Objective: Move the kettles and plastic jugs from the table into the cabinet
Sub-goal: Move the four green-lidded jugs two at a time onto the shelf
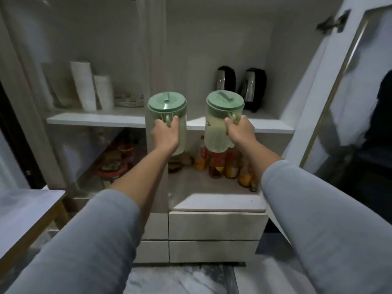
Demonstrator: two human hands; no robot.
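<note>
I hold two pale green plastic jugs with green lids in front of the open cabinet. My left hand [166,134] grips the handle of the left jug [167,107]. My right hand [239,132] grips the handle of the right jug [222,115]. Both jugs hang in the air just before the front edge of the upper shelf [95,119]. Two black and steel kettles stand at the back right of that shelf, one kettle [226,80] on the left and the other kettle [253,88] beside it.
Stacks of white cups [84,85] and a flat dish stand on the shelf's left half. Several bottles [218,166] crowd the lower compartment. The cabinet door [331,81] stands open at right. Drawers [216,225] lie below, and a table corner [27,211] is at left.
</note>
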